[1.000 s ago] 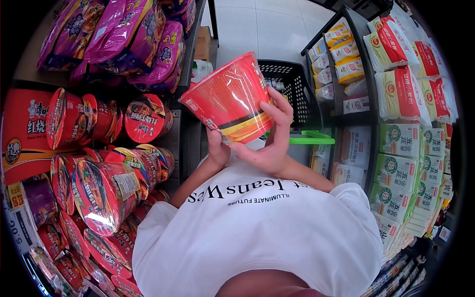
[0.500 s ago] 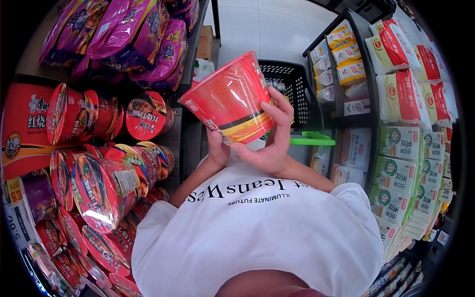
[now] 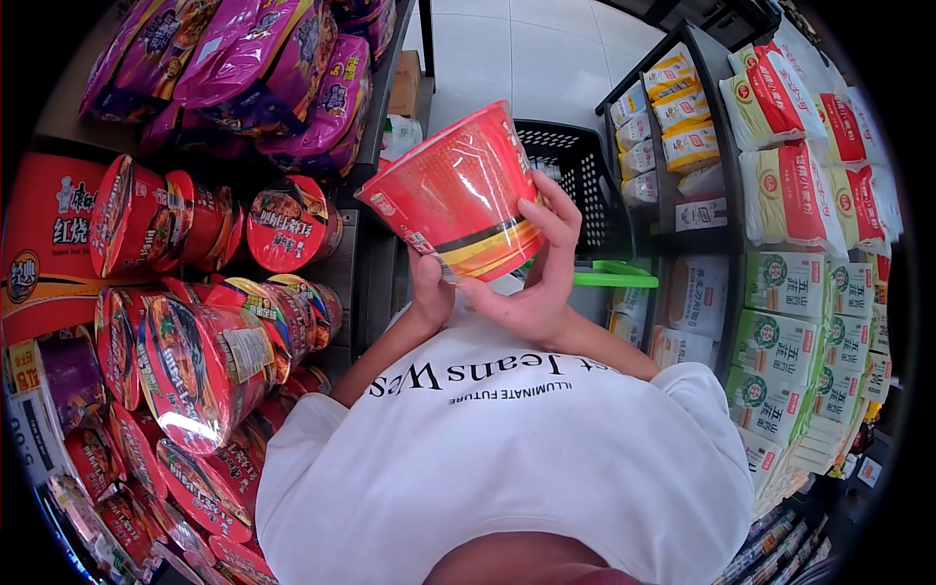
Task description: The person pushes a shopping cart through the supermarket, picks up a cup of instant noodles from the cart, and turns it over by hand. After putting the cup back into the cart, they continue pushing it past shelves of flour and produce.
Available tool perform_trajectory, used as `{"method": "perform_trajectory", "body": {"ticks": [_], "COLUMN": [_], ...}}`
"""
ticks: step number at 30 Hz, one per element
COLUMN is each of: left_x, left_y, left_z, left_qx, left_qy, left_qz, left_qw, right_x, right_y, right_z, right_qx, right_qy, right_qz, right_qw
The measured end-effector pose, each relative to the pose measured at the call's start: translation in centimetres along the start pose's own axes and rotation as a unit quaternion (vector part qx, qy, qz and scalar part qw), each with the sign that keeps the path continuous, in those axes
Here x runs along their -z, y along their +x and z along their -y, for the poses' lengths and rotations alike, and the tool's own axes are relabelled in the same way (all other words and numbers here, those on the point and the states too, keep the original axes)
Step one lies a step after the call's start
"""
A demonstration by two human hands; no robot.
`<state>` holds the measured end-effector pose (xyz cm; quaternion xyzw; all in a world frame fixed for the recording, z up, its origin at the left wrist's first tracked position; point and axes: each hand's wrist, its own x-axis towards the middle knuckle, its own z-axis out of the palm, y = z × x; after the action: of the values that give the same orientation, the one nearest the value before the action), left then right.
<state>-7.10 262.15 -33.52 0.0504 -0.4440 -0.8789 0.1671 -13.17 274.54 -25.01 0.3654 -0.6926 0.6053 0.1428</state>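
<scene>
A red instant noodle bowl with a black and yellow band near its base is held up, tilted, in front of my chest. My right hand is closed on its right side and base, fingers bent against the wall and thumb under the bottom. From the lower left, my left hand grips the same bowl, its thumb in sight and most of its fingers hidden behind the bowl. More red noodle bowls are stacked on the shelf to my left.
Purple noodle packs lie on the upper left shelf. A black shopping basket with a green handle stands beyond my right hand. On the right, a dark rack holds flour-like bags and green-white packages.
The noodle bowl and both hands have barely moved; the bowl is turned very slightly. The shelves have shifted a little in view.
</scene>
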Motion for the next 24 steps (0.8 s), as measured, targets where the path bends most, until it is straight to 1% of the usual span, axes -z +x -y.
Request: {"method": "perform_trajectory", "body": {"ticks": [14, 24], "left_x": [-0.05, 0.69], "left_y": [0.04, 0.2], "left_z": [-0.78, -0.35], "left_qx": [0.0, 0.004], "left_qy": [0.019, -0.001], "left_qz": [-0.012, -0.005], "left_qw": [1.0, 1.0], "right_x": [-0.56, -0.86], "right_y": [-0.11, 0.02], "right_z": [0.03, 0.22], "right_qx": [-0.003, -0.013], "right_qy": [-0.006, -0.003], "right_qz": [-0.004, -0.002], "right_qw": [1.0, 1.0]}}
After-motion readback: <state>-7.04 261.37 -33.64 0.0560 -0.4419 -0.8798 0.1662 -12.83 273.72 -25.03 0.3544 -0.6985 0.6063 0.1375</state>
